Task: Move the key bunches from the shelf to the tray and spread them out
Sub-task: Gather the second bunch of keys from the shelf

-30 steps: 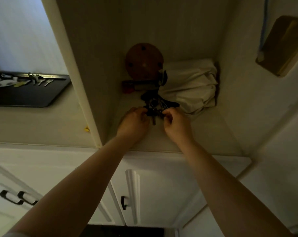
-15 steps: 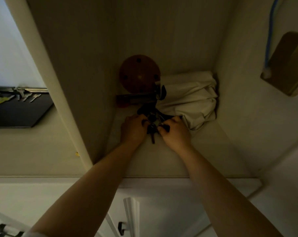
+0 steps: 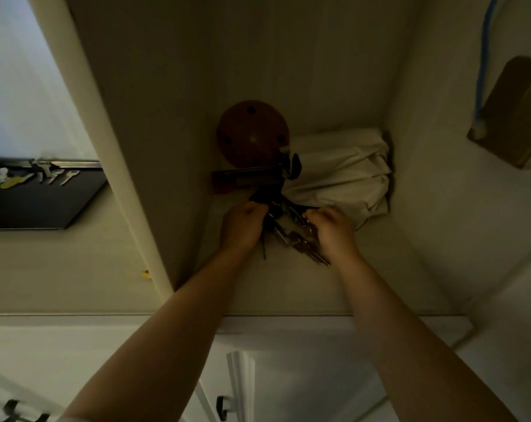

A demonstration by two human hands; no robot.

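Left hand (image 3: 242, 225): closed on the dark end of the key bunches (image 3: 288, 228). Right hand (image 3: 334, 228): fingers curled on the same tangle, brownish keys trailing beneath it. Location: shelf (image 3: 273, 287) floor, in front of a white cloth bundle (image 3: 340, 175) and a red disc (image 3: 252, 134).

Step, as I judge it: gathering the keys. Next I must lift them clear and carry them left to the black tray (image 3: 39, 205), where a few keys already lie.

Writing: none legible.

Both arms reach forward — left hand (image 3: 242, 225) and right hand (image 3: 334, 231) fingers curled.
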